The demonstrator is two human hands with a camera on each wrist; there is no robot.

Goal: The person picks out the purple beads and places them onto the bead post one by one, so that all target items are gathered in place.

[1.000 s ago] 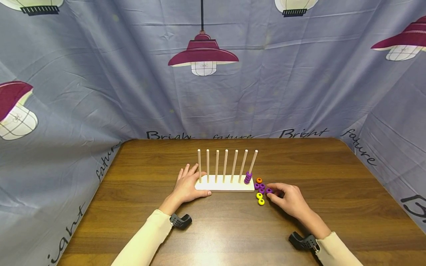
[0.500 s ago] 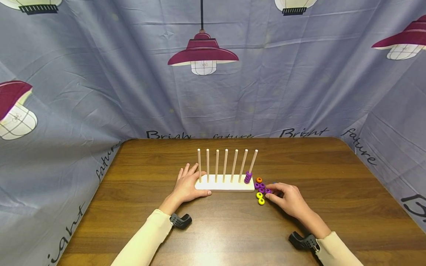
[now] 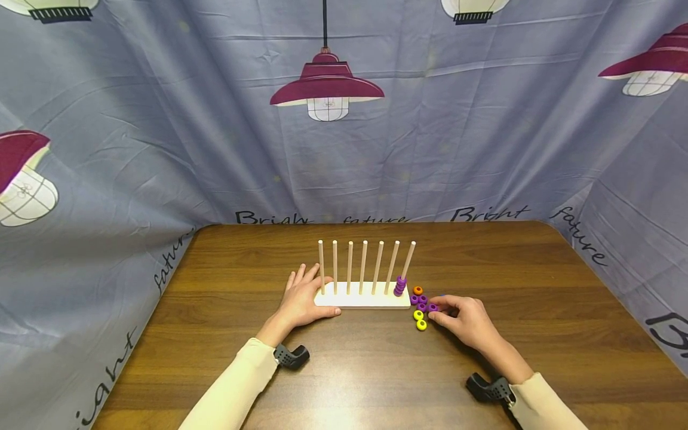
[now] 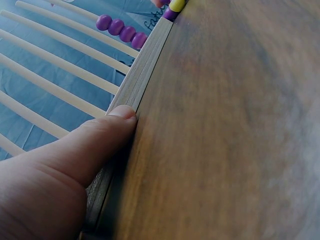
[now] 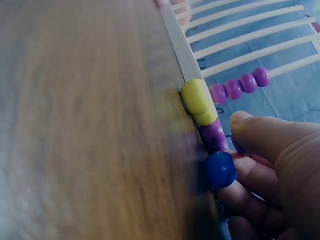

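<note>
A wooden peg rack (image 3: 362, 301) with a pale base and several upright pegs stands mid-table. My left hand (image 3: 303, 301) holds its left end, the thumb (image 4: 117, 120) along the front edge and the other fingers reaching behind. Several purple beads (image 3: 400, 286) are stacked on the rightmost peg. Right of the rack, my right hand (image 3: 469, 319) pinches a purple bead (image 3: 433, 308) between thumb and fingers, low at the table. Beside it lie loose purple beads (image 3: 422, 299), two yellow beads (image 3: 421, 325) and an orange bead (image 3: 418, 290). A blue bead (image 5: 221, 170) shows by the right fingers.
The brown wooden table (image 3: 355, 370) reaches back to a grey-blue curtain (image 3: 344, 167) printed with lamps and lettering, which also hangs at both sides. Black camera mounts (image 3: 292, 357) sit on both wrists.
My right hand has shifted slightly left with the purple bead, toward the loose beads. A bit of blue now shows behind its fingers. The left hand and the rack have stayed put.
</note>
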